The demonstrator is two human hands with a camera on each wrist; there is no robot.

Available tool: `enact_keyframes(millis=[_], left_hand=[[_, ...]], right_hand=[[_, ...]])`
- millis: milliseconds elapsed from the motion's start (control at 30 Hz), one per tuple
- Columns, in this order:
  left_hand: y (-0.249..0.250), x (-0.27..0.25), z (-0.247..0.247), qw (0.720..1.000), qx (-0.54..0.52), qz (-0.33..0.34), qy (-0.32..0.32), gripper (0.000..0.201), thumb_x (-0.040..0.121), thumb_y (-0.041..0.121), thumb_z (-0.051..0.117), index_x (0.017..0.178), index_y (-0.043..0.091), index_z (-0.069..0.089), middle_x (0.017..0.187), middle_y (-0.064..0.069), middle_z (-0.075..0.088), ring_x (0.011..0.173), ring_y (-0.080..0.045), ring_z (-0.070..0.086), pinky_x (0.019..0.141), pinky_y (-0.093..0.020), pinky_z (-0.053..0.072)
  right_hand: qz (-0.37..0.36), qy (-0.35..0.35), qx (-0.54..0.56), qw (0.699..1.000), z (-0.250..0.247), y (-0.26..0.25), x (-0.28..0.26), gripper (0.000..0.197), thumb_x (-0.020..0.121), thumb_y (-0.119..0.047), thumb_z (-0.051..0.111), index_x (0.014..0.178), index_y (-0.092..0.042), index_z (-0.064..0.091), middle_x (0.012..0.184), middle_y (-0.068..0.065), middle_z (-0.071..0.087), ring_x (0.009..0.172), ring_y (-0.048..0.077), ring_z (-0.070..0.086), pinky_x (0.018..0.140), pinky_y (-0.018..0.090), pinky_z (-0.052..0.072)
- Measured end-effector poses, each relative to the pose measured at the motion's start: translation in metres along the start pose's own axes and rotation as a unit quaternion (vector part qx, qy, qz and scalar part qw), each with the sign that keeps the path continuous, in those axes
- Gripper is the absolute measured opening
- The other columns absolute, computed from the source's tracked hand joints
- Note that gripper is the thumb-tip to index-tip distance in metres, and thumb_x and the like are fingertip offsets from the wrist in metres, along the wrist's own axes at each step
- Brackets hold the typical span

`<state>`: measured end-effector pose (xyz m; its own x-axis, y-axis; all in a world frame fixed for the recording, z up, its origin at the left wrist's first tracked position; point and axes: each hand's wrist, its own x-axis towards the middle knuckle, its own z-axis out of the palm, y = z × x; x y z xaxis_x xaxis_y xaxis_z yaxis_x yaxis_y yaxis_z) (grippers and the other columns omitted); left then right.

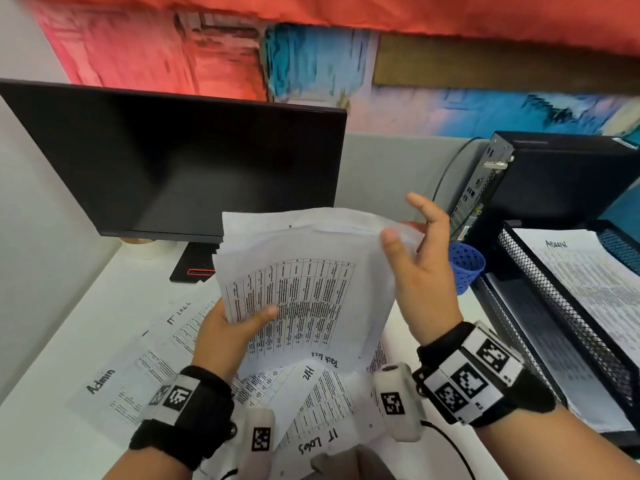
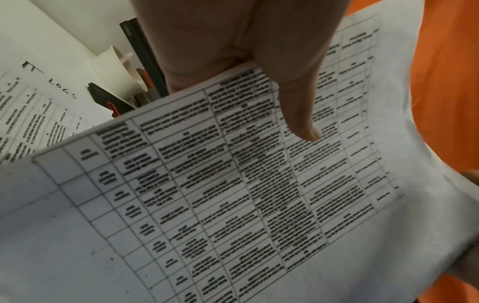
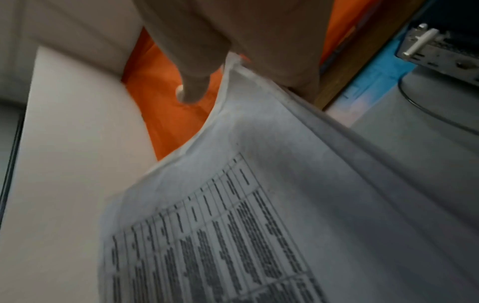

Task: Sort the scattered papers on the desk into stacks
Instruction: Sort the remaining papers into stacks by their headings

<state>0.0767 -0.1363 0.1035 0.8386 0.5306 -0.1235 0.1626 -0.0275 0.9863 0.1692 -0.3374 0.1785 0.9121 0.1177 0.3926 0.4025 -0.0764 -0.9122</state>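
Observation:
A bundle of printed table sheets (image 1: 304, 282) is lifted above the desk in front of the monitor. My left hand (image 1: 239, 323) grips its lower left edge, thumb (image 2: 298, 114) pressed on the top sheet (image 2: 259, 184). My right hand (image 1: 412, 237) pinches the bundle's upper right corner (image 3: 233, 86), thumb on top, index finger raised free. "Task list" is handwritten at the held sheet's near edge. Loose sheets lie on the desk below: "Admin" (image 1: 114, 386), "IT Logs" (image 1: 180, 323), "HR" (image 1: 311, 375) and another "IT Logs" (image 1: 318, 441).
A black mesh tray (image 1: 554, 292) at the right holds a sheet marked "Admin" (image 1: 581, 271). A dark monitor (image 1: 173, 161) stands at the back, a small black computer (image 1: 554, 181) at the back right, and a blue mesh cup (image 1: 465, 266) beside the tray. A white cup (image 2: 116, 67) sits near the monitor's foot.

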Motion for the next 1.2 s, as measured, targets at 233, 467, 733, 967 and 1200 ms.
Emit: enact_keyframes(millis=[233,467,733,967,1200], left_hand=[[-0.008,0.0,0.006,0.999,0.003,-0.028,-0.043,0.03,0.071,0.019,0.079,0.092,0.034,0.063,0.076,0.018,0.07,0.085,0.002,0.061,0.067,-0.015,0.043],[-0.01,-0.008,0.006,0.999,-0.028,0.02,0.016,0.018,0.087,0.029,0.063,0.103,0.036,0.061,0.1,0.016,0.066,0.095,0.0,0.059,0.072,-0.019,0.042],[-0.008,-0.014,0.018,0.996,-0.069,0.054,0.019,0.032,0.091,0.021,0.057,0.116,0.039,0.055,0.11,0.017,0.069,0.1,0.002,0.064,0.083,-0.025,0.048],[-0.017,-0.02,0.025,0.995,-0.072,0.065,0.02,0.044,0.089,0.009,0.059,0.125,0.031,0.047,0.112,0.011,0.067,0.108,-0.008,0.062,0.091,-0.034,0.048],[-0.042,-0.022,0.034,1.0,-0.013,-0.012,-0.003,0.035,0.093,0.028,0.057,0.122,0.041,0.044,0.107,0.028,0.057,0.106,-0.008,0.055,0.098,-0.035,0.038]], right_hand=[[-0.009,-0.06,-0.117,0.991,-0.007,0.016,0.001,0.043,0.085,-0.014,0.065,0.11,-0.044,0.048,0.116,-0.019,0.054,0.107,-0.013,0.048,0.095,0.011,0.04],[0.094,-0.04,0.066,0.993,-0.019,0.031,-0.002,0.051,0.084,-0.003,0.064,0.124,-0.027,0.044,0.098,-0.004,0.063,0.091,0.006,0.064,0.084,0.024,0.052],[0.167,-0.096,-0.027,0.981,-0.013,0.054,-0.031,0.044,0.097,-0.006,0.043,0.117,-0.045,0.048,0.115,-0.023,0.06,0.109,-0.005,0.054,0.1,0.027,0.044],[0.163,-0.077,-0.026,0.983,-0.022,0.057,-0.047,0.039,0.096,-0.008,0.046,0.127,-0.033,0.044,0.119,-0.012,0.06,0.109,0.003,0.057,0.089,0.02,0.047],[0.239,-0.14,-0.13,0.952,-0.024,0.082,-0.058,0.038,0.1,-0.02,0.04,0.138,-0.021,0.042,0.129,-0.007,0.054,0.115,0.008,0.048,0.095,0.021,0.034]])
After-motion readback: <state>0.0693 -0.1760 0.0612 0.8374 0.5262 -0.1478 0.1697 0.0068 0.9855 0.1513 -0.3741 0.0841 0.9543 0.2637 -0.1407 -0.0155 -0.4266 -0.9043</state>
